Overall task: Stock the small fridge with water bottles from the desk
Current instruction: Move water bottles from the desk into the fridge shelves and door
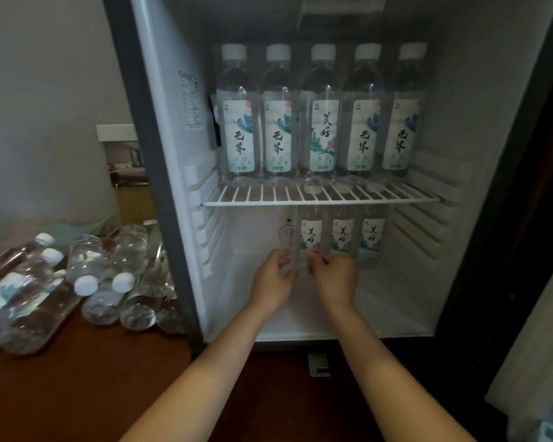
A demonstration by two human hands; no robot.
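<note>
4 top-shelf bottles (239, 135) read 无界; 4 other bottles (323, 135) read 美好.

A hotel room, by the look of it — a small minibar-style fridge (460, 90) on a dark wooden bench (93, 378), a row of matching labelled water bottles (323, 122) on its wire shelf (320, 199), loose bottles (87, 275) heaped beside it, a pale curtain (530, 362) at right.

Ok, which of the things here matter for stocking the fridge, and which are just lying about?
In the job: fridge; wire shelf with five bottles; held bottle, gripped by left hand and right hand; two bottles beside it; loose bottles on the desk.
Lying about: wall plate; picture below it; metal bracket under the fridge.
</note>
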